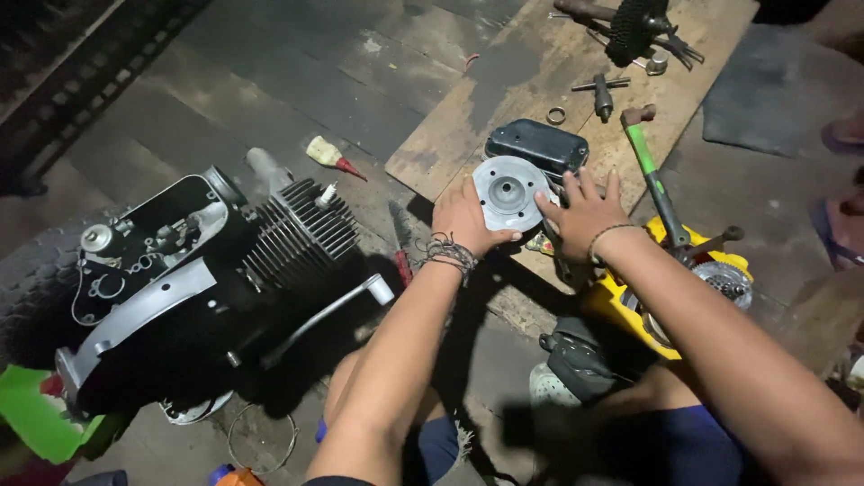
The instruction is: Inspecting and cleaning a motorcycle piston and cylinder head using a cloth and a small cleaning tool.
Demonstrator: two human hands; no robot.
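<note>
My left hand (pixel 465 219) and my right hand (pixel 583 213) grip a round grey metal cylinder head (pixel 507 192) from both sides, holding it above a wooden board (pixel 531 63). Just behind it lies a black oblong metal cover (pixel 538 144). To the left a small engine (pixel 193 261) with black cooling fins, a spark plug and a silver kick lever (pixel 331 309) rests on the floor.
A green-handled hammer (pixel 652 175) lies beside my right hand over a yellow container (pixel 684 288). The board's far end holds a T-handle wrench (pixel 602 93), a metal ring (pixel 556 114) and a sprocket (pixel 634 29). A small red-tipped bottle (pixel 330 156) and red-handled pliers (pixel 400 247) lie near the engine.
</note>
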